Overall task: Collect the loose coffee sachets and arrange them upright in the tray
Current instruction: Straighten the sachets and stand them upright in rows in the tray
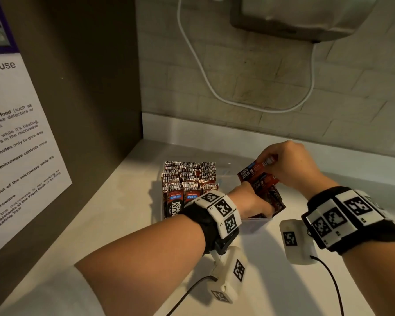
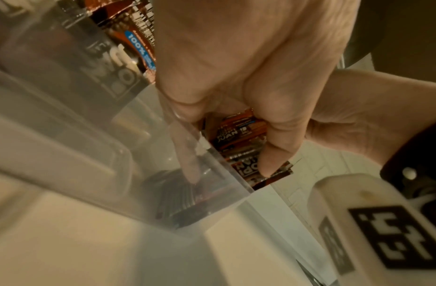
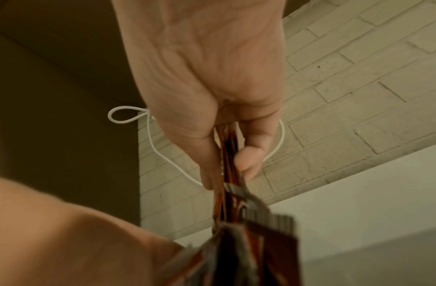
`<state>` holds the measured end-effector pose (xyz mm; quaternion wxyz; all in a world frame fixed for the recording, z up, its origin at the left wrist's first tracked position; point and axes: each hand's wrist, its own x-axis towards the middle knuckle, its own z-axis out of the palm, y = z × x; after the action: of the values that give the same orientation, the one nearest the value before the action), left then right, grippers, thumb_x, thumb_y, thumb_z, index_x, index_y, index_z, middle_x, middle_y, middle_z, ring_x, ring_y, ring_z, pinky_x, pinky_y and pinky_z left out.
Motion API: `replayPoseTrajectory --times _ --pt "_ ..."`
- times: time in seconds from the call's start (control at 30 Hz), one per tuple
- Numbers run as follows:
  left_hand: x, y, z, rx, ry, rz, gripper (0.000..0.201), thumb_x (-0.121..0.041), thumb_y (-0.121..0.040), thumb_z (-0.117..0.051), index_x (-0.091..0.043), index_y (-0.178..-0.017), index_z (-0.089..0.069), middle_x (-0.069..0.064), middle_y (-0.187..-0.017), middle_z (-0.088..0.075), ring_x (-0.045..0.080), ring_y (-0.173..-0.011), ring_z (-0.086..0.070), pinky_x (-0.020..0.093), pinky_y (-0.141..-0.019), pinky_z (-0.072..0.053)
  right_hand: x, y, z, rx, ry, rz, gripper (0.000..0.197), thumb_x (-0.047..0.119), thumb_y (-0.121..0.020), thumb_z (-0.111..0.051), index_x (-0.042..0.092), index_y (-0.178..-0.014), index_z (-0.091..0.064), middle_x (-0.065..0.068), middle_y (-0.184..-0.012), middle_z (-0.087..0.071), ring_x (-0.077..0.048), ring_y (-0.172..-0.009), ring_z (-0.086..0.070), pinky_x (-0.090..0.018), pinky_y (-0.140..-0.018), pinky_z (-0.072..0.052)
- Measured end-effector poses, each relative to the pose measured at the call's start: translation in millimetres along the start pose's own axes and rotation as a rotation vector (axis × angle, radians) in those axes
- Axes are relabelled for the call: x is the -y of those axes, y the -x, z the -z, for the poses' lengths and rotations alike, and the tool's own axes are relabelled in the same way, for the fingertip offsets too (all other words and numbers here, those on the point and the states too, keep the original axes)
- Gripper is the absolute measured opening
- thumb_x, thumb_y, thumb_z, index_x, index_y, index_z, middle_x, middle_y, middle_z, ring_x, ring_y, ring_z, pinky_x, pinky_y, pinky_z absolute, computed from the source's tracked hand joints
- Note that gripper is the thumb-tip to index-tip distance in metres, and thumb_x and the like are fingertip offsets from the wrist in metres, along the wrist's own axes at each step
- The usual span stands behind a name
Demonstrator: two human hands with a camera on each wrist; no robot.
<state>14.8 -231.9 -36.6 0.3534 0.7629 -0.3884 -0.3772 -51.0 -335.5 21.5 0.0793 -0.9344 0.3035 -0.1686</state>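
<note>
Inserting a bundle of coffee sachets [image 1: 261, 179] into the right-hand part of the clear plastic tray [image 2: 226, 160] is judged to be the step in hand. The bundle is pinched at its upper edge by the right hand [image 1: 287, 165], thumb pressed against fingertips, as is confirmed in the right wrist view. The lower part of the bundle is gripped by the left hand [image 1: 249, 201], whose fingers are curled round the sachets at the tray's front corner; one finger is seen through the clear wall. The left-hand part of the tray is already filled with upright Kopi Juan sachets [image 1: 187, 179], packed in rows. The tray stands on the pale surface [image 1: 123, 213], near the back wall.

Several faults are judged possible. The bundle is held tilted, so the sachets may fan apart when released and settle slanted rather than upright. A foil edge may catch on the tray wall and fold. The light tray may be pushed along the surface, or the packed rows toppled, if the left hand is withdrawn sideways.
</note>
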Motion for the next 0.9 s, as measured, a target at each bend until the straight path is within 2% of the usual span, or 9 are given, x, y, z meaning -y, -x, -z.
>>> replayPoseTrajectory --times 0.07,0.2,0.33,0.5,0.6,0.77,0.83,0.9 --pt "-0.6 1.2 -1.7 0.001 -0.019 -0.009 0.068 -0.022 -0.080 -0.073 -0.008 -0.136 -0.036 0.004 -0.113 -0.054 0.023 -0.113 -0.055 0.029 -0.096 -0.047 -1.1 -0.3 2.3 -0.024 0.008 -0.011 0.021 0.003 -0.080 -0.067 0.020 -0.089 -0.075 -0.001 -0.083 -0.066 -0.017 -0.074 -0.055 -0.022 -0.054 -0.037" --pt "-0.5 3.9 -4.4 0.027 -0.102 0.010 0.080 -0.028 -0.078 -0.075 -0.010 -0.141 -0.029 0.008 -0.128 -0.052 0.025 -0.116 -0.053 0.035 -0.097 -0.047 -3.9 -1.3 11.2 -0.105 -0.003 -0.022 0.023 -0.001 -0.081 -0.063 0.017 -0.091 -0.075 -0.004 -0.089 -0.068 -0.020 -0.073 -0.056 -0.027 -0.061 -0.041" --pt "-0.4 5.7 -6.2 0.071 -0.165 0.007 0.071 -0.033 -0.076 -0.077 -0.013 -0.135 -0.041 0.006 -0.124 -0.056 0.025 -0.113 -0.055 0.039 -0.097 -0.048 -6.4 -2.2 19.5 -0.158 -0.057 -0.044 0.020 0.003 -0.082 -0.065 0.019 -0.092 -0.073 -0.003 -0.093 -0.067 -0.022 -0.079 -0.060 -0.031 -0.062 -0.048" --pt "0.6 5.7 -7.7 0.067 -0.215 -0.013 0.067 -0.037 -0.075 -0.077 -0.015 -0.130 -0.046 0.005 -0.119 -0.058 0.024 -0.108 -0.056 0.039 -0.095 -0.049 -5.5 -3.3 22.9 -0.244 -0.150 -0.079 0.021 0.001 -0.081 -0.066 0.018 -0.092 -0.073 -0.003 -0.092 -0.064 -0.022 -0.079 -0.058 -0.030 -0.065 -0.047" --pt "2.2 5.5 -6.3 0.074 -0.195 -0.011 0.072 -0.037 -0.071 -0.078 -0.018 -0.132 -0.043 0.002 -0.118 -0.058 0.022 -0.106 -0.056 0.039 -0.094 -0.050 -4.3 -3.1 25.9 -0.261 -0.273 -0.100 0.020 0.001 -0.083 -0.066 0.020 -0.088 -0.071 -0.004 -0.092 -0.064 -0.025 -0.073 -0.060 -0.029 -0.059 -0.050" --pt "3.8 7.7 -2.3 0.076 -0.131 -0.001 0.092 -0.033 -0.071 -0.081 -0.020 -0.145 -0.029 0.005 -0.135 -0.050 0.026 -0.120 -0.051 0.041 -0.102 -0.045 4.1 0.8 31.4 -0.293 -0.401 -0.112 0.021 0.003 -0.081 -0.071 0.024 -0.084 -0.069 0.001 -0.091 -0.062 -0.025 -0.082 -0.063 -0.040 -0.067 -0.058" --pt "3.1 11.8 1.7 0.034 -0.071 -0.014 0.093 -0.028 -0.074 -0.078 -0.022 -0.148 -0.022 0.007 -0.138 -0.045 0.026 -0.122 -0.048 0.040 -0.101 -0.045 6.9 2.3 35.0 -0.307 -0.448 -0.120 0.022 0.002 -0.081 -0.071 0.024 -0.084 -0.069 0.003 -0.088 -0.061 -0.021 -0.074 -0.063 -0.036 -0.059 -0.058" --pt "0.3 20.0 10.2 -0.040 0.140 -0.055 0.077 -0.019 -0.081 -0.068 -0.023 -0.145 -0.026 0.006 -0.133 -0.047 0.020 -0.111 -0.052 0.033 -0.089 -0.048 7.5 4.4 40.5 -0.305 -0.512 -0.119 0.023 0.001 -0.081 -0.070 0.023 -0.084 -0.068 0.007 -0.083 -0.060 -0.015 -0.063 -0.059 -0.024 -0.046 -0.055"
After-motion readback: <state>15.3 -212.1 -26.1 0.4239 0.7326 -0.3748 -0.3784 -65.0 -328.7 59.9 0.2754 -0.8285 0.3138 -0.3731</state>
